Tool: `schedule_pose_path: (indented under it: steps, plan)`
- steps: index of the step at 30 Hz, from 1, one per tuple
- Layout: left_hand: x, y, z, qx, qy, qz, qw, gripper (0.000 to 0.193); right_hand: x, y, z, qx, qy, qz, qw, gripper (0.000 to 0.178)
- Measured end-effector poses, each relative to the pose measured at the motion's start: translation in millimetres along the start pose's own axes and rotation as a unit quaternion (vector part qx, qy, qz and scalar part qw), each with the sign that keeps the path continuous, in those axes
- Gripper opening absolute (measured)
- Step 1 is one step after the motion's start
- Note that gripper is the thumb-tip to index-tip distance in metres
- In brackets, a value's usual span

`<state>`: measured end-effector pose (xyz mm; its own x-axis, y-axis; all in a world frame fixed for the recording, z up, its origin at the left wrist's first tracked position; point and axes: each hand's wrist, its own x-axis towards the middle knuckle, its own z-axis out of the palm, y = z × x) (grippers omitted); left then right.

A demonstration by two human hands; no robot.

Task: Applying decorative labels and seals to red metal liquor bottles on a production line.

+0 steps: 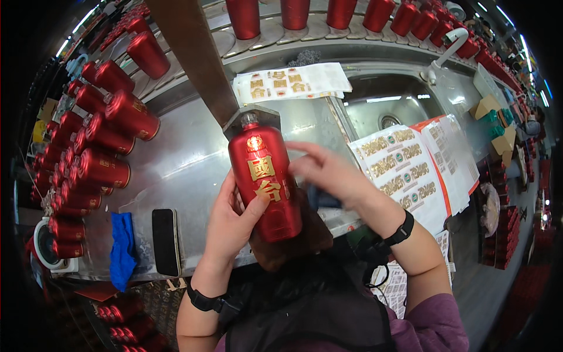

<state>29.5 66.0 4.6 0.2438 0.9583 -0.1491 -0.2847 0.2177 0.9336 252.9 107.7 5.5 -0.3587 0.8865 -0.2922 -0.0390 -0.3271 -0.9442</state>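
Observation:
A glossy red bottle (271, 220) with gold characters and a clear cap lies tilted in front of me, its neck pointing away. My left hand (230, 220) grips its left side, the thumb lying across the front by the lower gold character. At the bottle's right edge is my right hand (331, 173), slightly blurred, its fingers stretched toward the upper side and nothing visible in them; whether the fingertips touch the bottle I cannot tell. A dark brown pad (316, 234) lies under the bottle's base.
Several red bottles (104, 168) crowd the left of the metal table (176, 176). A blue cloth (121, 249) and a black phone (166, 242) lie nearer. Gold sticker sheets (287, 82) lie behind, with more sticker sheets (399, 167) at right, beside a sink (404, 108). A brown post (193, 53) rises behind the bottle.

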Motion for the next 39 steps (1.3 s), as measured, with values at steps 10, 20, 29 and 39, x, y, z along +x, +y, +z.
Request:
schedule_pose_path:
  steps: [10,20,29,39]
  plan:
    - [-2,-4,2,0.054,-0.004,0.024,0.998,0.081,16,-77,30,-0.343,-0.026,-0.217,0.914,0.033]
    - [-2,-5,2,0.088,0.002,0.023,0.996,0.079,44,-109,18,-0.393,0.047,-0.221,0.891,0.029]
    - [-16,-16,-12,0.332,-0.012,0.157,0.93,0.123,0,-44,25,-0.494,0.013,-0.467,0.733,0.038]
    - [-20,-42,-21,0.365,0.004,0.19,0.911,0.149,7,-51,13,-0.422,0.151,-0.384,0.807,0.018]
